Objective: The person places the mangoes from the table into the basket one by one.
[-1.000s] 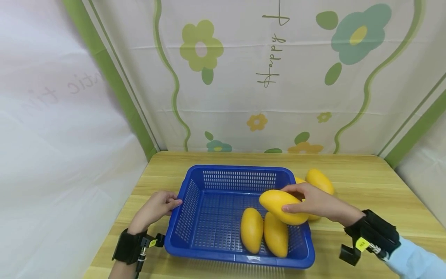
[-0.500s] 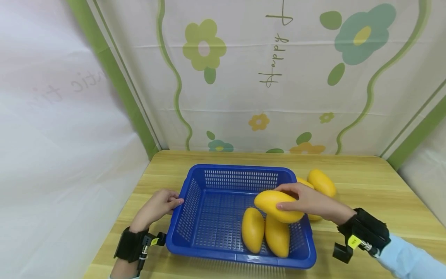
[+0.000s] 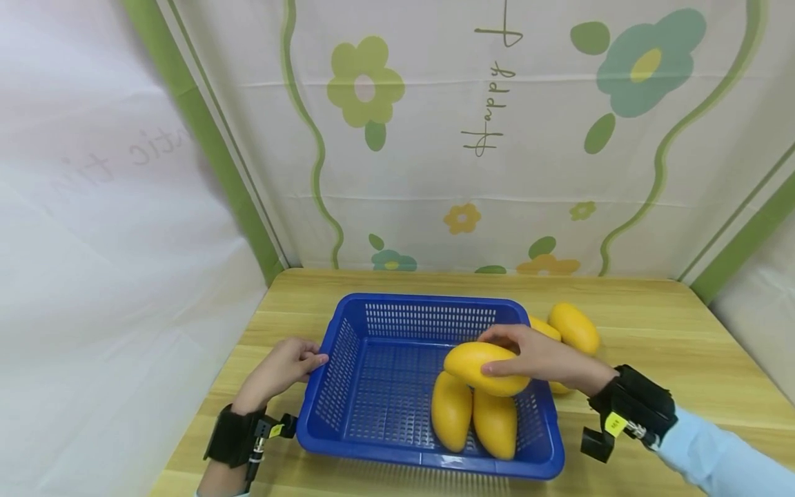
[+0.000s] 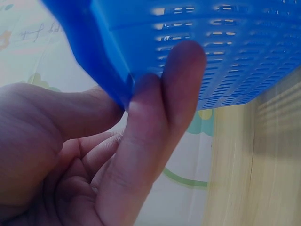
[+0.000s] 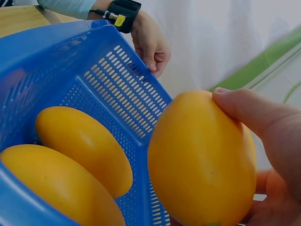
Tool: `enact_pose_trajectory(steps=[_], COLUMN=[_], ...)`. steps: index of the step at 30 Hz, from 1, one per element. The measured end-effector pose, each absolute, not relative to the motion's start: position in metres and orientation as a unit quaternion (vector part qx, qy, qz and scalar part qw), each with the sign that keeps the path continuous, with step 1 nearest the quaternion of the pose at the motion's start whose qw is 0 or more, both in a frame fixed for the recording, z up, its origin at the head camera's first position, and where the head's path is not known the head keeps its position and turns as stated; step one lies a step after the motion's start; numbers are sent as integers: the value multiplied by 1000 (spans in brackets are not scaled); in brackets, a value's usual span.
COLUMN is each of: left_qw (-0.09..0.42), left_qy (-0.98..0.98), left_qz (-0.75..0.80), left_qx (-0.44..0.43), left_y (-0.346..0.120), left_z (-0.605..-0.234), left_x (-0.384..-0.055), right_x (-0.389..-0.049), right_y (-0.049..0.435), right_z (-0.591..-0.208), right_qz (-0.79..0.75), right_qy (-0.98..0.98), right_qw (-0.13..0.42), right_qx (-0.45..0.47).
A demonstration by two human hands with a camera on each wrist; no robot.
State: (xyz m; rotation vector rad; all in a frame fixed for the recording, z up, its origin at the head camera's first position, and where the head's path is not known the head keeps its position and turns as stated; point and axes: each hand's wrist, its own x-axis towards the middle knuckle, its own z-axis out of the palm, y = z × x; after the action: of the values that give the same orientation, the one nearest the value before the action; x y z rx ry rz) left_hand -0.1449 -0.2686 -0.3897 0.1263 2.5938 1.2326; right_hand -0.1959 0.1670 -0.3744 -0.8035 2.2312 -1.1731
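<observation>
I hold a smooth yellow mango (image 3: 466,367) lengthwise above two more mangoes (image 3: 451,417), which lie side by side in the upright blue slotted plastic basket (image 3: 428,460) whose rim I pinch.

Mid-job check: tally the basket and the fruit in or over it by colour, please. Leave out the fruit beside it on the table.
Blue: 1 (basket)
Yellow: 3 (front-left fruit and front-right fruit lying inside, held fruit in the right hand)
Total: 4
</observation>
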Motion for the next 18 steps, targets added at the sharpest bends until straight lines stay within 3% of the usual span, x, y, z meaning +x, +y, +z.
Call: enact_pose_trajectory(steps=[18], left_qw=[136], left_qy=[894], left_qz=[425], left_qx=[43], left_y=[-268], left_z=[-389], left_x=[-145], right_x=[-210], right_y=[146], right_z=[-368], right_qz=[-383], right_qy=[820], right_qw=[252], right_qx=[-344])
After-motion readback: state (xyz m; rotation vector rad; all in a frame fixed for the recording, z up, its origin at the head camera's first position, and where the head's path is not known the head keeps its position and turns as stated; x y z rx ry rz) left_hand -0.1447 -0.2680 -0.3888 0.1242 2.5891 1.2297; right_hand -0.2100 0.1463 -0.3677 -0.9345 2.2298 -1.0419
